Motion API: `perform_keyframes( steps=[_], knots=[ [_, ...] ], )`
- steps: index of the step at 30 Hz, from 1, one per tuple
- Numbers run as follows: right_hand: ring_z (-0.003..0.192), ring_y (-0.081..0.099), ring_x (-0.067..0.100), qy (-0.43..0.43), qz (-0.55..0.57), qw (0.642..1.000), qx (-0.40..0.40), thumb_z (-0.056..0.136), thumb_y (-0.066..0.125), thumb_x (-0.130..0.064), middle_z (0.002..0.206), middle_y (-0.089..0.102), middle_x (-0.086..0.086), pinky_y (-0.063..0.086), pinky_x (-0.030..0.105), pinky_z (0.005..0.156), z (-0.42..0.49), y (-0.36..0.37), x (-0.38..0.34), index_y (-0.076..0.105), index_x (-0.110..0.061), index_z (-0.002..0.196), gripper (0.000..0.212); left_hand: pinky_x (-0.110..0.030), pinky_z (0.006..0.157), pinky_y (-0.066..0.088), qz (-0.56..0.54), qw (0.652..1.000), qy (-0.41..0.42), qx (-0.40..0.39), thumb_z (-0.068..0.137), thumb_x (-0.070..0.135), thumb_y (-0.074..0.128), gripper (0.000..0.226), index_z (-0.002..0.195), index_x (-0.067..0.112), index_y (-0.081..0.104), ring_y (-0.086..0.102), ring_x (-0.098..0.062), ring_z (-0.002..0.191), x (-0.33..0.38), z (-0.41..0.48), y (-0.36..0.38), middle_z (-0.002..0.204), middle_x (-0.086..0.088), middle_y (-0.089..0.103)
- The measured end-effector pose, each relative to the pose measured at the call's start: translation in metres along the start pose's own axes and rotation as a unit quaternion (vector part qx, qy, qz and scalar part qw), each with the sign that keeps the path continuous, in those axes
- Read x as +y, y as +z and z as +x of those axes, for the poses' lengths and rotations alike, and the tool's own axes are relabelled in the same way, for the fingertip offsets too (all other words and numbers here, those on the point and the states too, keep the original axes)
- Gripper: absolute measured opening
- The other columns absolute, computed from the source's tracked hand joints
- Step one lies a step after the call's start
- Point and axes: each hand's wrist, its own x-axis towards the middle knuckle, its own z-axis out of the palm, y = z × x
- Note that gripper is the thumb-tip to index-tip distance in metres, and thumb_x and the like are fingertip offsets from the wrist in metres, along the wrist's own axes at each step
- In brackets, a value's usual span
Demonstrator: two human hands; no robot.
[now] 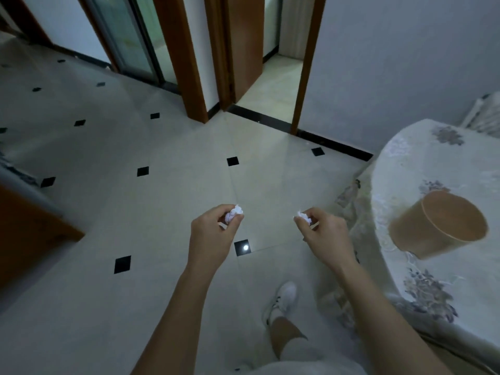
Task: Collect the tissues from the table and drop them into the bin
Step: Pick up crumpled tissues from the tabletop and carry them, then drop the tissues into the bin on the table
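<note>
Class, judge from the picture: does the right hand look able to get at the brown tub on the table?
Probably yes: nothing stands between the right hand and the brown tub on the table, though it is pinching a tissue.

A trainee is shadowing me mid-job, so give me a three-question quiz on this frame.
1. True or false: the left hand pinches the left tissue and the right hand pinches the right tissue.
2. What sits on the table? A) brown tub B) glass bottle C) plate
3. Fill in: both hands are over the ____.
Key: 1 true; 2 A; 3 floor.
</note>
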Motion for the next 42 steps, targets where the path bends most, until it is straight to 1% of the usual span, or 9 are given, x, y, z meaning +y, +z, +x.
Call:
perform_keyframes(
  steps=[3, 12, 16, 20, 23, 27, 30, 38, 42],
  knots=[
    [0.059, 0.067, 0.011, 0.028, 0.009, 0.999, 0.014, 0.092, 0.059, -0.04, 0.068, 0.066, -0.009, 0.055, 0.035, 0.067, 0.035, -0.002, 0.018, 0.063, -0.023, 0.074, 0.025, -0.029, 0.065, 0.049, -0.001, 1.0, 0.011, -0.027, 0.091, 0.028, 0.067, 0.014, 0.084, 0.018, 0.073, 0.059, -0.013, 0.07, 0.003, 0.046, 0.029, 0.076, 0.002, 0.066],
    [0.061, 0.063, 0.005, 0.055, 0.018, 0.996, 0.06, 0.093, 0.059, -0.04, 0.066, 0.064, -0.012, 0.053, 0.031, 0.063, 0.176, -0.042, 0.055, 0.066, -0.024, 0.079, 0.022, -0.02, 0.063, 0.048, 0.005, 0.994, 0.058, -0.093, 0.093, 0.03, 0.066, 0.015, 0.091, 0.017, 0.073, 0.059, -0.007, 0.074, 0.059, 0.193, 0.133, 0.079, 0.003, 0.066],
    [0.064, 0.063, 0.009, 0.079, 0.007, 0.992, 0.097, 0.093, 0.057, -0.043, 0.071, 0.065, -0.011, 0.051, 0.029, 0.062, 0.224, -0.075, 0.072, 0.067, -0.026, 0.082, 0.023, -0.028, 0.064, 0.05, 0.009, 0.984, 0.103, -0.146, 0.093, 0.029, 0.067, 0.016, 0.087, 0.015, 0.072, 0.06, -0.016, 0.073, 0.091, 0.239, 0.188, 0.077, -0.002, 0.065],
    [0.064, 0.06, 0.008, 0.117, -0.004, 0.983, 0.144, 0.092, 0.058, -0.041, 0.069, 0.063, -0.012, 0.047, 0.025, 0.059, 0.241, -0.104, 0.095, 0.063, -0.029, 0.076, 0.021, -0.01, 0.059, 0.041, 0.003, 0.965, 0.149, -0.216, 0.092, 0.028, 0.068, 0.011, 0.083, 0.022, 0.07, 0.059, -0.003, 0.068, 0.115, 0.26, 0.245, 0.071, 0.013, 0.063],
    [0.063, 0.061, 0.01, 0.171, -0.012, 0.969, 0.175, 0.091, 0.057, -0.041, 0.068, 0.064, -0.01, 0.046, 0.028, 0.058, 0.241, -0.125, 0.119, 0.061, -0.027, 0.073, 0.023, -0.011, 0.064, 0.048, -0.003, 0.946, 0.171, -0.274, 0.091, 0.028, 0.068, 0.008, 0.094, 0.023, 0.074, 0.064, -0.002, 0.077, 0.13, 0.269, 0.287, 0.08, 0.011, 0.07],
    [0.064, 0.062, 0.011, 0.241, -0.026, 0.944, 0.224, 0.091, 0.058, -0.038, 0.073, 0.067, -0.008, 0.05, 0.032, 0.063, 0.227, -0.152, 0.147, 0.065, -0.025, 0.078, 0.02, -0.023, 0.062, 0.052, -0.005, 0.908, 0.216, -0.358, 0.092, 0.03, 0.068, 0.011, 0.09, 0.02, 0.074, 0.064, -0.008, 0.073, 0.15, 0.276, 0.346, 0.074, 0.008, 0.067],
    [0.067, 0.063, 0.014, 0.3, -0.03, 0.915, 0.267, 0.092, 0.059, -0.037, 0.071, 0.067, -0.006, 0.05, 0.033, 0.062, 0.208, -0.172, 0.162, 0.064, -0.024, 0.076, 0.021, -0.014, 0.064, 0.048, -0.022, 0.878, 0.228, -0.42, 0.089, 0.025, 0.071, 0.01, 0.095, 0.019, 0.076, 0.062, 0.003, 0.071, 0.17, 0.269, 0.387, 0.075, 0.014, 0.067],
    [0.064, 0.06, 0.012, 0.436, -0.073, 0.812, 0.38, 0.094, 0.058, -0.038, 0.066, 0.065, -0.006, 0.049, 0.032, 0.056, 0.14, -0.202, 0.179, 0.066, -0.027, 0.081, 0.019, -0.026, 0.061, 0.05, -0.06, 0.748, 0.337, -0.569, 0.089, 0.023, 0.071, 0.008, 0.083, 0.017, 0.072, 0.057, -0.011, 0.067, 0.215, 0.22, 0.459, 0.07, 0.003, 0.063],
    [0.068, 0.058, 0.015, 0.497, -0.122, 0.771, 0.379, 0.095, 0.054, -0.037, 0.072, 0.063, -0.007, 0.051, 0.034, 0.057, 0.108, -0.197, 0.176, 0.064, -0.026, 0.085, 0.017, -0.031, 0.06, 0.049, -0.052, 0.68, 0.398, -0.614, 0.089, 0.027, 0.07, 0.013, 0.08, 0.019, 0.069, 0.056, -0.013, 0.065, 0.218, 0.197, 0.475, 0.067, 0.007, 0.059]
  ],
)
